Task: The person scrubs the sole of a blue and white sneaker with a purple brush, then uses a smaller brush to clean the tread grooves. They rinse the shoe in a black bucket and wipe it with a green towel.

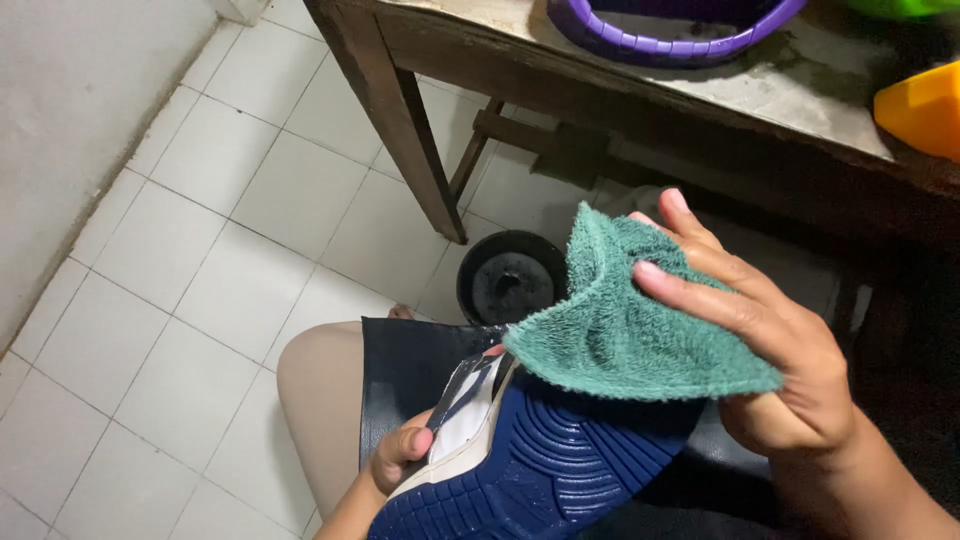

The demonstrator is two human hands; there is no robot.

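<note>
My left hand [400, 452] grips a sneaker [530, 462] by its upper, turned so its dark blue ribbed sole with a cream edge faces up over my lap. My right hand [760, 340] holds a green terry cloth [625, 320] draped over the fingers, and the cloth rests against the top of the sole. My bare knee [320, 400] and dark shorts show beneath the shoe.
A worn wooden table [640, 80] stands ahead with a purple basin [670, 30] and an orange plastic object [925, 108] on it. A black round container [512, 275] sits on the white tiled floor [200, 250] by the table leg. A wall runs along the left.
</note>
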